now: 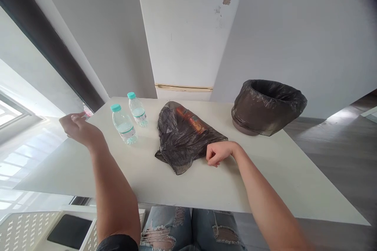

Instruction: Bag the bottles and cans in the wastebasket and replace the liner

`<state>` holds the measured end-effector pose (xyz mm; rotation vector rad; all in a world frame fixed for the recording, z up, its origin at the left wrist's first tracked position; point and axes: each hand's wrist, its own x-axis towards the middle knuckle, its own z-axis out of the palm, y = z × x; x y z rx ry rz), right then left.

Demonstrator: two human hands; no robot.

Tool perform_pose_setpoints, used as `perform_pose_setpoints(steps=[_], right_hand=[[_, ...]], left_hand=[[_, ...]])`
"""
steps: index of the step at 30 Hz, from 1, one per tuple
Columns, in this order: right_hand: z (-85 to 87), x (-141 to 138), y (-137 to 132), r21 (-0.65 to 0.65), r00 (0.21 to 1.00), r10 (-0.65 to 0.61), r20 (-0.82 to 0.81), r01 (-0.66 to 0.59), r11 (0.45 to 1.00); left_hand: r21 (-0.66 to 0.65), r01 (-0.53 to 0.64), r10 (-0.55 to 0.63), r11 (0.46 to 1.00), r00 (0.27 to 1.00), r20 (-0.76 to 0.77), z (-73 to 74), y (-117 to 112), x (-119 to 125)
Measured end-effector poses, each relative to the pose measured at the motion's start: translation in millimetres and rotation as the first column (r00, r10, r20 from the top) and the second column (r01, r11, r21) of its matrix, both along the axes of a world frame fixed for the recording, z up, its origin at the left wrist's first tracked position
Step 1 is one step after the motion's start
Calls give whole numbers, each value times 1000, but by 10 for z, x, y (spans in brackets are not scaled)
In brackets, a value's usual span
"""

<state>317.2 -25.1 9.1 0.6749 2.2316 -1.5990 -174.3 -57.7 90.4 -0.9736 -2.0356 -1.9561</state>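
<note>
A thin black plastic bag [179, 141] lies crumpled on the table, with an orange-red package [193, 119] showing through its film. My right hand [218, 153] is closed in a fist at the bag's near right corner, gripping its edge. Stretched out to the left, my left hand [81, 127] is over the table's left side with its fingers curled in. A pink and white item [87, 110] peeks out just behind that hand; most of it is hidden, and its kind is unclear.
Two clear water bottles, one nearer [125, 125] and one farther [138, 110], have teal caps and stand on the white table [200, 194]. At the right back is a bin lined with a black bag [265, 106]. A white fridge [188, 31] stands behind.
</note>
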Motion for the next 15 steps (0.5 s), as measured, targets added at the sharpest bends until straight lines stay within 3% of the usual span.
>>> perform_pose_setpoints(steps=[3, 9, 11, 15], right_hand=[[-3, -3, 2, 11, 1000, 2, 2, -2, 1000], [10, -18, 0, 20, 1000, 4, 6, -4, 1000], [23, -22, -6, 21, 1000, 4, 6, -4, 1000], [52, -29, -21, 29, 1000, -2, 4, 2, 1000]], left_hand=[[212, -119, 120, 970, 993, 7, 53, 43, 146], [310, -263, 318, 914, 937, -142, 90, 35, 228], [294, -212, 260, 932, 956, -136, 84, 35, 236], [294, 3, 50, 956, 984, -171, 80, 40, 294]])
